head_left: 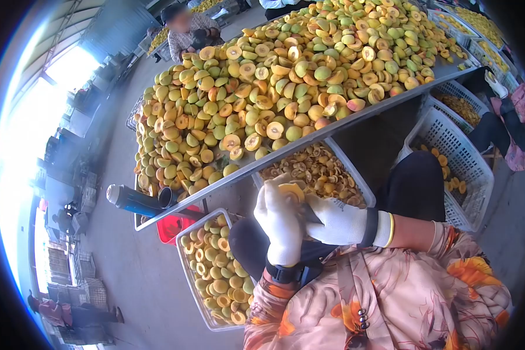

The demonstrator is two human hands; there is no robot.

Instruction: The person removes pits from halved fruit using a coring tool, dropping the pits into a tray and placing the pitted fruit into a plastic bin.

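Both my hands wear white gloves and meet in front of me, above my lap. My left hand (279, 217) is closed around a yellow peach half (293, 189), its cut side partly showing between the fingers. Pressed close against it, my right hand (337, 220) has its fingers curled in; whatever they grip is hidden. Just beyond the hands sits a crate of brown pits and scraps (321, 172). On my left stands a white crate (188, 256) of hollowed peach halves. A large heap of halved peaches (262, 93), many with pits showing, covers the table ahead.
The table's metal rim (309, 139) runs diagonally ahead of me. A blue flask (134, 199) lies at its left corner, above a red container (170, 227). Another crate (478, 192) with some halves stands at right. A person (192, 35) is across the table; another sits at right.
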